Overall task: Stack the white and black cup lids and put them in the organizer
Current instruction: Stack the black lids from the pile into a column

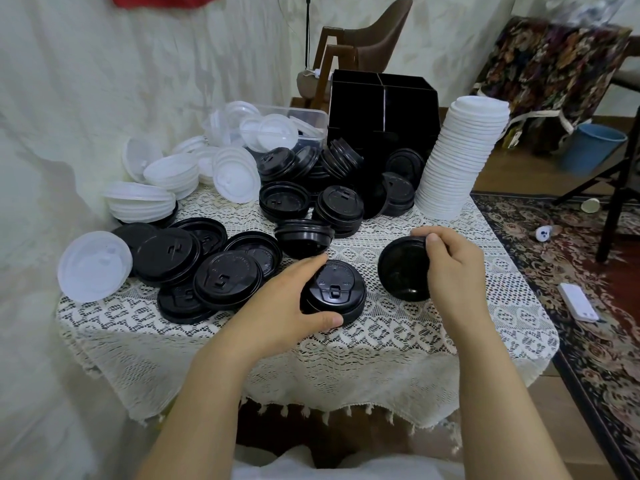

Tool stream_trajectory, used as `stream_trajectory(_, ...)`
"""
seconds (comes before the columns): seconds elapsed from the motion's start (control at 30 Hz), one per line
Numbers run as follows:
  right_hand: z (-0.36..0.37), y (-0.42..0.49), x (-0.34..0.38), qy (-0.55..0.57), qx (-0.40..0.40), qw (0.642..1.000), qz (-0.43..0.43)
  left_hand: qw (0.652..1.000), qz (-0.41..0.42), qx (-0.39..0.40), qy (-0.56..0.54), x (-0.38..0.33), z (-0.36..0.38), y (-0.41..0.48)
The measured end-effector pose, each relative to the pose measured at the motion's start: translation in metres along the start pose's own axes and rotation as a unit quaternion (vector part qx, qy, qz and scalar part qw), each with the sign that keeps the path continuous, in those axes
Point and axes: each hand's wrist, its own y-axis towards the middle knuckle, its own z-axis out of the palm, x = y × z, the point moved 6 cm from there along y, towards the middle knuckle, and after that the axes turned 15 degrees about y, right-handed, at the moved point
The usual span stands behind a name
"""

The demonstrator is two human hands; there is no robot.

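While my left hand (287,306) clasps the short black stack (337,289) by its rim, my right hand (453,268) pinches a tilted black lid (401,271) just beside it. I'd level it and match rims before pressing. The organizer (381,109) stands well beyond both hands.
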Motion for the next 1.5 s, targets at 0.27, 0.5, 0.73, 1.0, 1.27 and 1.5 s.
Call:
stream_trajectory(0.27,0.022,0.011,-0.009,-0.202,0.088,0.973,-0.064,1.000,-0.001,-0.001,0.003,0.001,0.001,0.000)
stream_trajectory(0.5,0.019,-0.001,-0.019,-0.226,0.199,0.953,-0.022,1.000,0.004,0.005,0.002,-0.001,0.001,0.000)
stream_trajectory(0.73,0.019,-0.008,-0.029,-0.292,0.251,0.923,-0.007,1.000,0.002,0.012,0.000,-0.001,0.000,-0.001)
stream_trajectory(1.0,0.030,-0.019,0.016,-0.175,0.218,0.953,-0.113,1.000,-0.018,0.015,-0.010,0.003,0.001,0.000)
stream_trajectory(1.27,0.069,-0.050,0.012,-0.186,0.354,0.913,-0.078,1.000,-0.017,0.000,-0.025,0.006,0.000,0.001)
stream_trajectory(1.5,0.079,-0.054,0.000,-0.205,0.384,0.898,-0.056,0.999,-0.001,-0.009,0.052,0.002,-0.008,-0.007)
